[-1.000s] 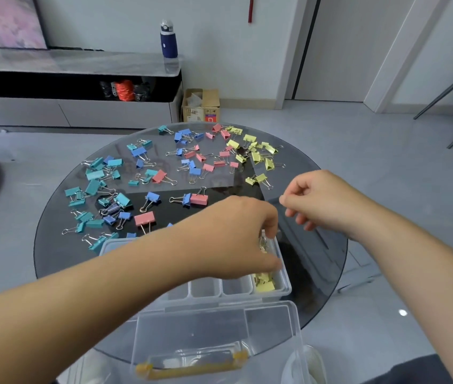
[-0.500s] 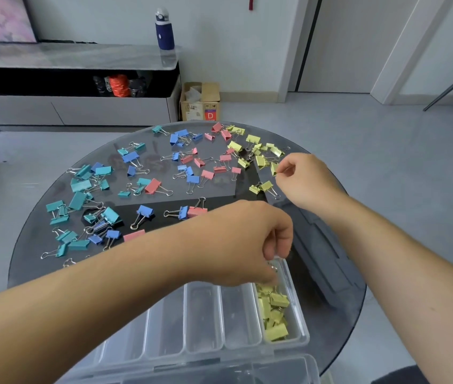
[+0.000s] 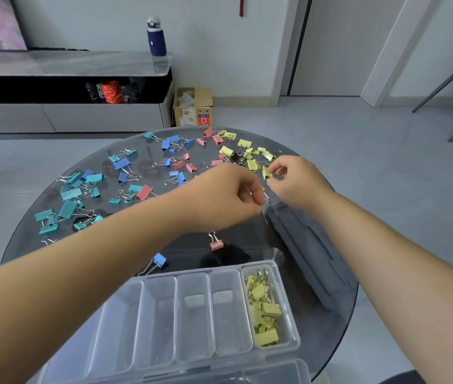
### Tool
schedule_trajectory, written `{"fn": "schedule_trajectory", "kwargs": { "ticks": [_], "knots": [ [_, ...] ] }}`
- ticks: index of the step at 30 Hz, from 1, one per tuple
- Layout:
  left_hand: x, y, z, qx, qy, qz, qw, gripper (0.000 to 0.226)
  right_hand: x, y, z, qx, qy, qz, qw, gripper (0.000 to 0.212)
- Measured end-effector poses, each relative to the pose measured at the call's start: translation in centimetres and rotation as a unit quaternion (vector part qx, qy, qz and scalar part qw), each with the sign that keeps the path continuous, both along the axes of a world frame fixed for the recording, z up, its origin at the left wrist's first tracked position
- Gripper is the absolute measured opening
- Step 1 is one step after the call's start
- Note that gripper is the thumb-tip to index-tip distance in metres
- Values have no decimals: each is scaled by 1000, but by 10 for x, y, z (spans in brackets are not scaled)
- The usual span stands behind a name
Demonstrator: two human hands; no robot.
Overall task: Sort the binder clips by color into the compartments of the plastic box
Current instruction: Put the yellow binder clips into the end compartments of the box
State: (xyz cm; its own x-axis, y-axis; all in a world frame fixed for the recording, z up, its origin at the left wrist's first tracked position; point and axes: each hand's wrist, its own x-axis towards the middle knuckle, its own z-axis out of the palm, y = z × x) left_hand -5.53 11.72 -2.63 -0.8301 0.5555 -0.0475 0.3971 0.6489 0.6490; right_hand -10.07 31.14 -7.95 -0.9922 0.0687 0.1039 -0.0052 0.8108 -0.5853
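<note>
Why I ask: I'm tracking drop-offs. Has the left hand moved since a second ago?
Yes. The left hand left the plastic box, reaching across the table toward loose yellow clips.

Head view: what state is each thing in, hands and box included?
plastic box: lid open.
sorted yellow clips: in the rightmost compartment; others in view empty.
right hand: pinches a yellow clip.
left hand: fingers curled by a wire handle, grip unclear.
cardboard box: flaps open.
bottle: upright, capped.
</note>
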Motion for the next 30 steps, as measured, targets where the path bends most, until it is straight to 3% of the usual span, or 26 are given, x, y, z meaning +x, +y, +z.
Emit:
{"fn": "schedule_trajectory", "kwargs": {
  "ticks": [2, 5, 7, 13, 20, 26, 30],
  "knots": [
    [-34, 7, -7, -77, 38, 29, 996, 43, -7, -3, -4, 41, -59, 34, 997, 37],
    [-77, 22, -16, -209, 26, -18, 977, 105, -12, -5, -8, 65, -93, 77, 991, 49],
    [-97, 32, -20, -270, 36, -57, 961, 117, -11, -1, -11, 94, -95, 101, 986, 51],
    [-119, 41, -35, -331, 78, -98, 935, 88, -4, 9, -17, 127, -46, 143, 980, 37],
    [-90, 28, -47, -182, 66, -45, 980, 45, 4, 3, -8, 145, -44, 175, 973, 21],
    [-67, 23, -44, -201, 25, -14, 979, 40, 21, -1, -1, 125, -95, 174, 972, 18],
    [-59, 28, -38, -214, 23, 0, 976, 38, 28, -1, 0, 132, -75, 133, 980, 21]
  ]
}}
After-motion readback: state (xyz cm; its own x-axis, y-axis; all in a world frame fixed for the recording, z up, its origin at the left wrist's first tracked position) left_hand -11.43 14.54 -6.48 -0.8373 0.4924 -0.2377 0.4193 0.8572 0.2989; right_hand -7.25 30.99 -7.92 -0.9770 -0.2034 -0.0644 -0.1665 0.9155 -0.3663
